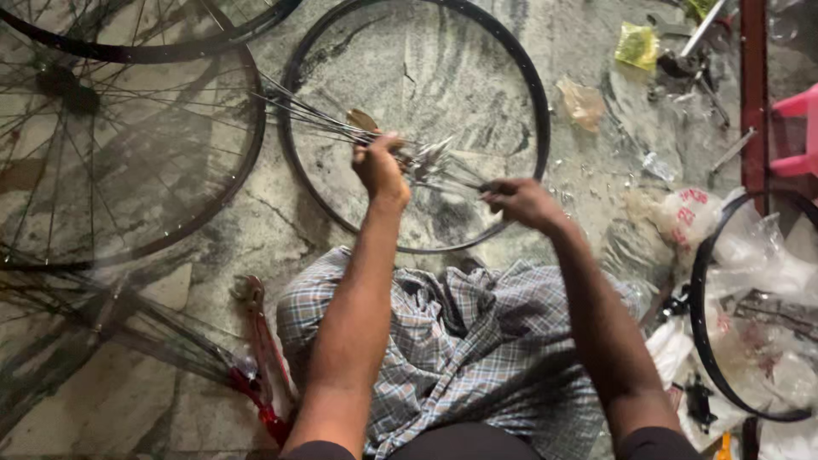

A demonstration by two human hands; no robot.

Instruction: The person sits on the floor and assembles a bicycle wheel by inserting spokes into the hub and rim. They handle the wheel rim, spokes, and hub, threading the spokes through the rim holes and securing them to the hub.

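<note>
Bundle of wheel spokes [341, 119]: gripped in closed fingers of left hand [379, 166], above bare bicycle rim [532, 94] on stone floor [256, 221]. Right hand [520, 200]: fingers pinched shut on spoke ends.

We see dim, soft indoor light, faint shadows under the wheels at left, and slight motion blur throughout.

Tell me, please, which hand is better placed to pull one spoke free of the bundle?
Probably the right hand: it pinches the spoke bundle at its loose end, while the left hand grips the middle.
</note>
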